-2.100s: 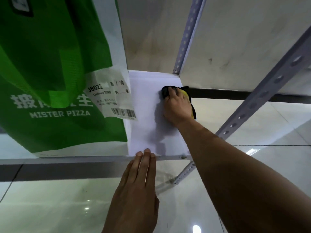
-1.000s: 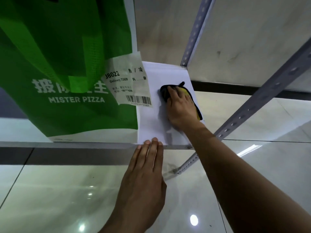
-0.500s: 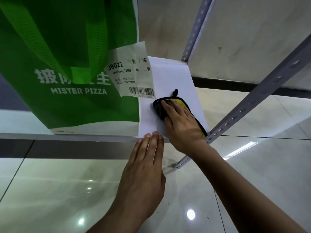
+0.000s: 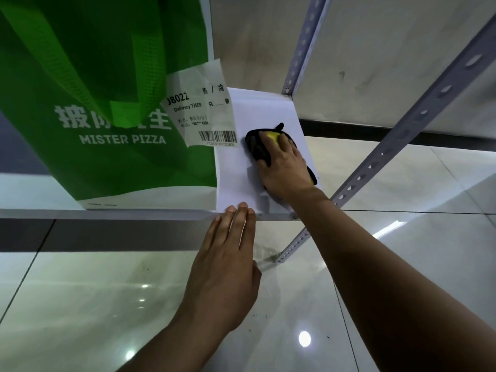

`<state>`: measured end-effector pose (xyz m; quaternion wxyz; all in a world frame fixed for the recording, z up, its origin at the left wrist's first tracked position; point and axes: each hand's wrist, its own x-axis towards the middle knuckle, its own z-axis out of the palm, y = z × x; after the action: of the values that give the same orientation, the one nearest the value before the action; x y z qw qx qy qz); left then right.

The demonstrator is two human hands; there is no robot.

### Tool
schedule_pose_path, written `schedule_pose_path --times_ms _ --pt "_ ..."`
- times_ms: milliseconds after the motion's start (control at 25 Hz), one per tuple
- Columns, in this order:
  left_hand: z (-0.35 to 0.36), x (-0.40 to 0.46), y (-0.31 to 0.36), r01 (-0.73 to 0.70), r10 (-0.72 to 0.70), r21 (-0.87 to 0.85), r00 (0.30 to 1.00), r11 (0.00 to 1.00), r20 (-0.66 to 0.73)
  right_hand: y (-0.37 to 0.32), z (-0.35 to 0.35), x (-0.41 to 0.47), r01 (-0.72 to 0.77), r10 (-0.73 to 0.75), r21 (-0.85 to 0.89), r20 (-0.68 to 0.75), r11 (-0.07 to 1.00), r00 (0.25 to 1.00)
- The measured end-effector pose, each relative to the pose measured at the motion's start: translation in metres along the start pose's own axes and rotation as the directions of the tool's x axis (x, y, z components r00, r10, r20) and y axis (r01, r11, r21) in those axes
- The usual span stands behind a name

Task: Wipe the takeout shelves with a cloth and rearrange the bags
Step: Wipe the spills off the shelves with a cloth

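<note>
A white shelf board (image 4: 264, 111) runs across the view. My right hand (image 4: 284, 170) presses a black and yellow cloth (image 4: 256, 146) flat on the board's right end. To the left of the cloth stands a green "MISTER PIZZA" takeout bag (image 4: 102, 108) with a white delivery slip (image 4: 201, 111) hanging on its side. My left hand (image 4: 228, 267) lies flat, fingers together, with its fingertips touching the shelf's front edge (image 4: 134, 214); it holds nothing.
Perforated grey metal uprights (image 4: 418, 111) frame the shelf's right end, one at the back corner (image 4: 303, 44) and one at the front. A pale wall is behind. Glossy floor tiles (image 4: 94, 296) lie below the shelf.
My right hand slid the cloth toward the front edge of the shelf, then back a little toward the middle. My left hand stayed on the front edge.
</note>
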<state>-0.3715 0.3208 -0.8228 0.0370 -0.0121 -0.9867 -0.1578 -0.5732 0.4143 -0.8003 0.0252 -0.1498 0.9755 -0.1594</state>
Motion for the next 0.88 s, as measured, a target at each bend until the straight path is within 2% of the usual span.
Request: schedule_pose_path --times_ms 160,280,440,560,880 --pt "-0.008 0.0 -0.002 0.003 0.001 -0.095 0.999 0.995 0.046 0.001 0.002 -0.058 0.048 -0.049 0.034 0.014 0.998 0.999" --pt "-0.025 -0.012 0.004 0.048 -0.028 -0.195 0.995 0.98 0.1 -0.005 0.002 -0.091 0.049 -0.052 -0.078 -0.026 0.996 0.998" --pt "-0.069 -0.048 0.017 0.02 0.01 -0.187 0.987 0.982 0.161 -0.015 -0.011 -0.13 0.03 -0.028 -0.101 0.024 0.994 0.999" --pt "-0.126 -0.067 0.022 0.037 -0.014 -0.129 0.985 0.991 0.17 -0.028 -0.044 -0.162 -0.024 0.026 -0.024 0.09 0.999 0.996" --pt "-0.3 -0.097 0.08 0.048 -0.029 -0.118 0.987 0.992 0.161 -0.092 -0.207 -0.254 -0.087 0.095 0.226 -0.023 0.97 0.995"
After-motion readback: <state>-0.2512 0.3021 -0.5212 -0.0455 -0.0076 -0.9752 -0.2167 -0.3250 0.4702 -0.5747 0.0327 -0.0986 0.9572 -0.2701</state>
